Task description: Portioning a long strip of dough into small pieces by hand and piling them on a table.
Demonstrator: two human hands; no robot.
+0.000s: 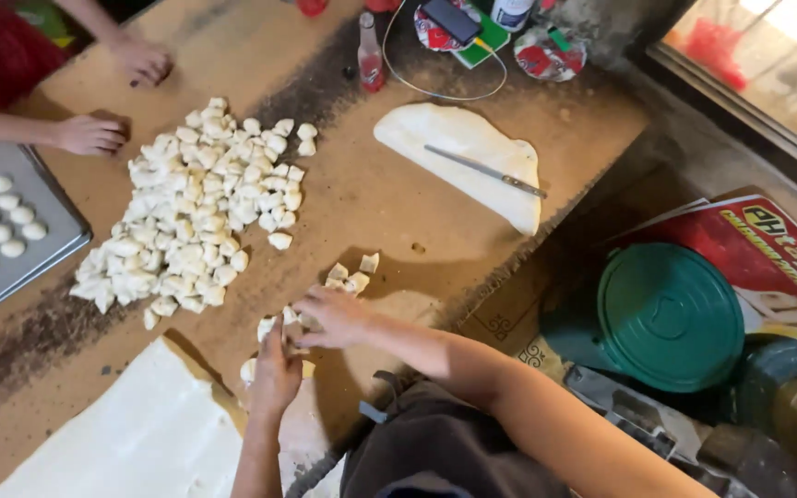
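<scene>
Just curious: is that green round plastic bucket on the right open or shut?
Shut: the green round plastic bucket has its flat lid seated across the whole top, hiding the inside.

Just beyond the fingers [311, 318] lie pale cream dough pieces [348, 277], matching the cream-white heap [196, 207] farther out. The board [362, 198] beneath them is tan with dark smudges. Well right of the fingers sits a dark green lid [671, 314]; far left, a grey tray [43, 240].

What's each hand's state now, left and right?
Left hand: curled on small pale cut dough pieces; grip cannot be told.
Right hand: fingers spread, resting on the same pieces.
</scene>
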